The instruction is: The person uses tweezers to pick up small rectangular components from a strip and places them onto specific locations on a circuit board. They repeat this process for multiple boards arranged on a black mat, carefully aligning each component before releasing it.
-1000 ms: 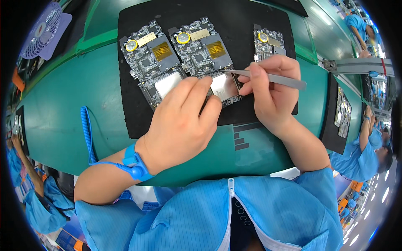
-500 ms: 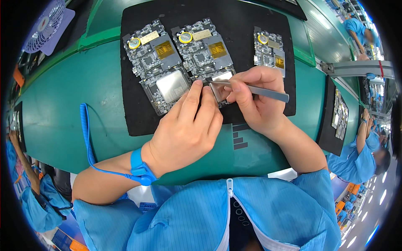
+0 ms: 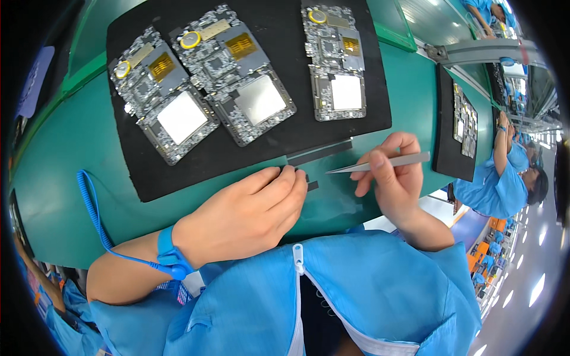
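Observation:
My right hand [image 3: 396, 184] pinches metal tweezers [image 3: 409, 159] between thumb and fingers. Their thin tips point left, above a clear sheet with dark strips [image 3: 320, 152] in front of the black mat. My left hand [image 3: 246, 210], with a blue wrist strap [image 3: 169, 246], has its fingers bent together at the sheet's left part, beside a short dark strip [image 3: 312, 186]. Whatever lies under those fingertips is hidden, as is the thumb. Three circuit boards [image 3: 155, 95] lie beyond on the black mat [image 3: 151, 184], each bearing a yellow-rimmed round part and a silvery plate.
A coiled blue cord [image 3: 89, 199] runs from the wrist strap across the green table [image 3: 53, 154]. To the right, another dark mat [image 3: 446, 133] carries more boards [image 3: 466, 124]. A metal bar [image 3: 481, 53] stands at the far right. Other people in blue sit along both sides.
Both hands have drawn back from the middle board toward the strip sheet. The tweezers have left the board, and the view has shifted, so the mat appears further left and higher.

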Demonstrator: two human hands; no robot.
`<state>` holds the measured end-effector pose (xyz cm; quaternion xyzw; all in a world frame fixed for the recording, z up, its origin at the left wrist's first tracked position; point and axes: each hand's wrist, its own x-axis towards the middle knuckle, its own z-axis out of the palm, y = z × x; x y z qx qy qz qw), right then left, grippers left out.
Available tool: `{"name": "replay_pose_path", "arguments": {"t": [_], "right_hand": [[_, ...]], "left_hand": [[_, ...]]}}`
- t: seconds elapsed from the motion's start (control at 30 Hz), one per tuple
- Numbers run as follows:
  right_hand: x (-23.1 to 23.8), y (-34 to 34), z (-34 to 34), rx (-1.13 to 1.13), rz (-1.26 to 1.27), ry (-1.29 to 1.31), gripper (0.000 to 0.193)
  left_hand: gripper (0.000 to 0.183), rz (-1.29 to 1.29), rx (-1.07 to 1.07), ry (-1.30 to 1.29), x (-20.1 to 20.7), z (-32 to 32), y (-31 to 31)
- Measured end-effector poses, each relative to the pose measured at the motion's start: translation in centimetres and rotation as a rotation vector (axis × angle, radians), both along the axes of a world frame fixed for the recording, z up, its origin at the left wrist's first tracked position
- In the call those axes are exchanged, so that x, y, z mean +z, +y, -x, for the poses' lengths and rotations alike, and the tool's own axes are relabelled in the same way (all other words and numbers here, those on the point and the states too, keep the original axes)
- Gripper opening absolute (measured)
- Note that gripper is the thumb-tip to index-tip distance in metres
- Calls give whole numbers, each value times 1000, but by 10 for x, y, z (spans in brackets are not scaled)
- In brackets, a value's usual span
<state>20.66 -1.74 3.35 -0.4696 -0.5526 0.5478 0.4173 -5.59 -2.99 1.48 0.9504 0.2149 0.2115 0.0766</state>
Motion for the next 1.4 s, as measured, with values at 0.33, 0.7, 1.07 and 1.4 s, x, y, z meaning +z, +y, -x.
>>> {"name": "replay_pose_path", "arguments": {"t": [0.33,0.7,1.07,1.4], "right_hand": [[-19,-9,12,107,-124,-6,23],[-17,-7,11,98,-88,8,22],[8,21,29,53,-105,255,15],[11,107,155,310,156,214,26]], "left_hand": [[26,-65,-30,34,0,0,-5],[32,-131,-12,9,-6,1,-7],[26,-70,51,18,1,5,-13],[41,-183,769,106,7,64,-16]]}}
